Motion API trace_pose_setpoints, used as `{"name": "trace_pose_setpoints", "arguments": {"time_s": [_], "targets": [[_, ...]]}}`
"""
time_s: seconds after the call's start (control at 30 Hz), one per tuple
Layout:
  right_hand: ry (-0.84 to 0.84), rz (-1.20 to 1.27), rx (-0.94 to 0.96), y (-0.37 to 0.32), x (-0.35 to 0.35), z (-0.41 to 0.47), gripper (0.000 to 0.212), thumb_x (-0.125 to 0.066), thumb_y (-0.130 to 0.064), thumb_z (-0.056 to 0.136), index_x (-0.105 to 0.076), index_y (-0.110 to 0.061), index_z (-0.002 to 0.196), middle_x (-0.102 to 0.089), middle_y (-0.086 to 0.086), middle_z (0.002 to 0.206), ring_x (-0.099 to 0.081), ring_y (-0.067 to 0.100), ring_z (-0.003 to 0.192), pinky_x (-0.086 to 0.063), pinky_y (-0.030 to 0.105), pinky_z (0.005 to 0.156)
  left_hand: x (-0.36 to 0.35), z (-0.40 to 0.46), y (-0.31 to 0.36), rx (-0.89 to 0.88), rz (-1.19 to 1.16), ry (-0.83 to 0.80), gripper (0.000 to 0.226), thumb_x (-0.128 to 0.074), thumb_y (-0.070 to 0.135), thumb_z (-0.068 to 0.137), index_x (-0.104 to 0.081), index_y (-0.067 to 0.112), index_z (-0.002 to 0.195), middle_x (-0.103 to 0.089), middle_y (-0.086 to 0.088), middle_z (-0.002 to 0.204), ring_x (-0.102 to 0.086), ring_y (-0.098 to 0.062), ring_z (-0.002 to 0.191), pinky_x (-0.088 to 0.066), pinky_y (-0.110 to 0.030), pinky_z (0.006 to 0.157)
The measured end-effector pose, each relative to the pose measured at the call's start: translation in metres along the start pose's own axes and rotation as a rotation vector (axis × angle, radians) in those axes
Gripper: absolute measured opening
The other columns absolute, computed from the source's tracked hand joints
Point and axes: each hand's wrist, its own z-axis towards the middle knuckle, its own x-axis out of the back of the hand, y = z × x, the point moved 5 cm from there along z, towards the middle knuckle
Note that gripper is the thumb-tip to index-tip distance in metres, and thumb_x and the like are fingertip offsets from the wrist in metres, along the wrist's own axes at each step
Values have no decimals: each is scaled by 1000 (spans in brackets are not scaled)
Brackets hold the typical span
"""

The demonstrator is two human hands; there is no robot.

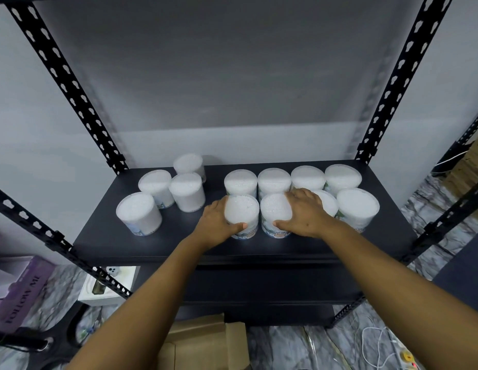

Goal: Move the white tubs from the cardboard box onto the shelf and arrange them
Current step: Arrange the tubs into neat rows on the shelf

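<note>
Several white tubs stand on the black shelf [104, 236]. On the right they form two tidy rows, with a back row tub [274, 180] behind the front ones. My left hand [216, 222] grips the left side of a front row tub [242, 212], thumb across its front. My right hand [304, 214] holds the neighbouring tub [275, 209], fingers over its top and thumb at its front, and partly hides another tub [328, 201]. Loose tubs stand at the left, one of them nearest the shelf's front edge [138, 213]. The cardboard box [203, 343] sits on the floor below.
Black slotted uprights [64, 78] frame the shelf at both sides. A purple box [19, 289] and a white box [110, 284] lie on the marble floor at the left. White cables and a power strip [403, 353] lie at the bottom right.
</note>
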Motion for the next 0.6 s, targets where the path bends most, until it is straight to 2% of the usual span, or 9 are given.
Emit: {"name": "trace_pose_setpoints", "arguments": {"time_s": [0.1, 0.17, 0.3, 0.47, 0.6], "targets": [[10, 7, -10, 1, -1, -1, 88, -62, -62, 75, -32, -13, 142, -31, 7, 148, -23, 25, 137, -17, 41, 114, 0, 1, 0, -2, -26, -13, 99, -72, 48, 76, -16, 13, 150, -31, -6, 151, -28, -25, 137, -24, -38, 113], [14, 8, -18, 1, -1, -1, 90, -62, -65, 74, -32, -13, 142, -30, 7, 149, -22, 25, 138, -16, 42, 115, 0, -1, 3, 14, -29, 32, 99, -72, 50, 75, -18, 13, 149, -28, -6, 150, -26, -25, 138, -25, -40, 112], [18, 9, -25, 0, -2, 0, 88, -61, -65, 75, -33, -14, 141, -32, 7, 147, -23, 25, 137, -16, 41, 114, -2, -1, 5, 15, -39, 77, 87, -72, 51, 75, -29, 16, 142, -38, -7, 139, -33, -26, 130, -30, -40, 107], [19, 8, -23, 1, -2, 2, 88, -62, -63, 75, -33, -13, 141, -33, 7, 146, -24, 25, 137, -17, 42, 114, 1, 6, 1, -26, -68, -27, 86, -71, 48, 75, -28, 22, 145, -41, -3, 141, -36, -25, 130, -32, -38, 107], [16, 8, -23, 1, -1, 2, 88, -62, -62, 75, -32, -13, 142, -33, 6, 146, -23, 24, 137, -16, 42, 114, 2, 4, 4, -44, -108, 17, 88, -75, 46, 73, -29, 20, 143, -40, -2, 141, -35, -23, 130, -32, -39, 108]]}}
